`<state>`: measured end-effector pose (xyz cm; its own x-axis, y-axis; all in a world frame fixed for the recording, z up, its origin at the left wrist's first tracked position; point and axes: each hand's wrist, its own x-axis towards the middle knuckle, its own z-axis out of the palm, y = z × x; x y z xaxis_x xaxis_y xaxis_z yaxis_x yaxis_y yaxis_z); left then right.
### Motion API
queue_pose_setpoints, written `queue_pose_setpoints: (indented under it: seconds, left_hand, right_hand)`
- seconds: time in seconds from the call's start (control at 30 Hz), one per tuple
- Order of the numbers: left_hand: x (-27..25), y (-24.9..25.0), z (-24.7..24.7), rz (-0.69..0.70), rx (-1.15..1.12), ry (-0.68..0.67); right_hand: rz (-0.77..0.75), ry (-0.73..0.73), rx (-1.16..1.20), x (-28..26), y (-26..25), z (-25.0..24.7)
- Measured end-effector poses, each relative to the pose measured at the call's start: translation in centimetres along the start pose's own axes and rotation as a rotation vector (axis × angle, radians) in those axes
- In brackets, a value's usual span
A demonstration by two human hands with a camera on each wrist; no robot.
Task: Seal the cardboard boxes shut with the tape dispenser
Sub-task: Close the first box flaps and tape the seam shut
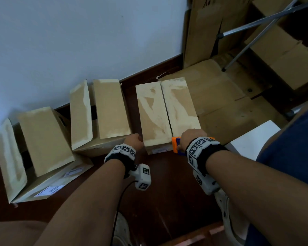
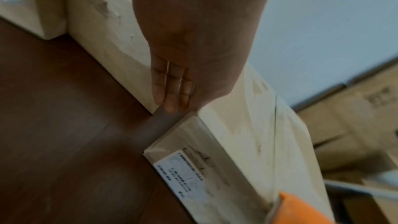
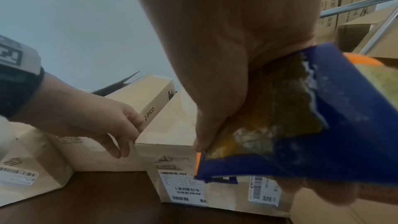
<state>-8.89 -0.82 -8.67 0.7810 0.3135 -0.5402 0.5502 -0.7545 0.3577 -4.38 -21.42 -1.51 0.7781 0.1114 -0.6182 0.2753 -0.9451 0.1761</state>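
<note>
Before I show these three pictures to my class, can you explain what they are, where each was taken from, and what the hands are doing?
No machine: a person wears cameras on head and both wrists. The head view looks down at three cardboard boxes on a dark floor. The right hand grips a blue and orange tape dispenser at the near end of the right box, whose flaps are closed. The left hand touches that box's left corner with straight fingers. The middle box and left box stand open.
</note>
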Motion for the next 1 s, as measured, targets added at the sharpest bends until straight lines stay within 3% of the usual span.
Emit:
queue_pose_setpoints:
  seconds: [0.1, 0.17, 0.27, 0.37, 0.47, 0.63, 0.83, 1.0]
  left_hand:
    - [-0.4, 0.3, -0.8, 0.008, -0.1, 0.196]
    - [-0.9, 1.3, -1.3, 0.163, -0.048, 0.277]
    - [-1.7, 3.5, -0.7, 0.46, 0.156, 0.124]
    - [-1.7, 4.9, 1.0, 0.586, 0.265, 0.017]
    - [-1.4, 5.5, 2.2, 0.589, 0.308, 0.057]
    - [-0.3, 6.4, 2.2, 0.555, 0.411, -0.044]
    - [0.4, 6.9, 2.6, 0.481, 0.503, -0.097]
    - [1.0, 5.4, 1.0, 0.463, 0.549, -0.112]
  right_hand:
    - [-0.039, 0.073, 0.144, 0.5, 0.3, 0.2]
    - [-0.03, 0.044, 0.072, 0.4, 0.3, -0.2]
    - [-0.068, 0.058, 0.008, 0.3, 0.3, -0.6]
    - [-0.076, 0.027, 0.026, 0.3, 0.6, -0.4]
    - [-0.102, 0.063, 0.188, 0.8, 1.5, 0.2]
    - [-0.136, -0.127, 0.07, 0.9, 2.8, -0.7]
    - [-0.172, -0.197, 0.067, 1.1, 4.0, -0.9]
    - [-0.251, -0.101, 0.098, 1.3, 3.3, -1.3]
